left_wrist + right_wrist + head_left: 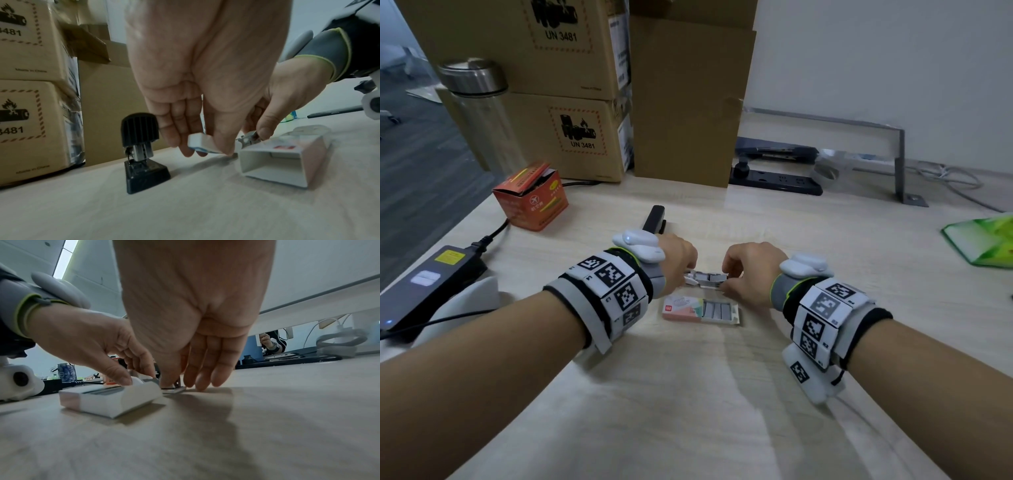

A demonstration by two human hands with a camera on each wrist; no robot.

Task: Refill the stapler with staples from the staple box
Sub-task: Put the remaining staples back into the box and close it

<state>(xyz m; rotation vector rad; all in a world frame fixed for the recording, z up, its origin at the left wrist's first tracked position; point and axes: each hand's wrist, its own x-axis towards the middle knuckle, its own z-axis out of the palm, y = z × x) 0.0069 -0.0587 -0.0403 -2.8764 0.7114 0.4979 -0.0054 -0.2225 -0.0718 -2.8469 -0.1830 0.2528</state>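
A black stapler point(654, 217) point(141, 155) stands on the pale wood desk just behind my left hand point(685, 270). The pink staple box point(698, 310) point(281, 160) point(111, 399) lies flat in front of both hands, with grey staple rows showing at its right end. My left hand pinches a small white holder point(202, 143) point(139, 381) just above the desk. My right hand point(732, 277) pinches a metal staple strip point(707, 277) point(247, 139) at that holder's right end. The other right fingers touch the desk. How the strip sits in the holder is hidden.
Stacked cardboard cartons point(571, 85) and a steel-lidded bottle point(479, 102) stand at the back left. An orange box point(530, 198) sits left of the stapler. A power adapter point(424, 284) with cables lies far left. A power strip point(774, 180) and a green packet point(986, 240) lie to the right.
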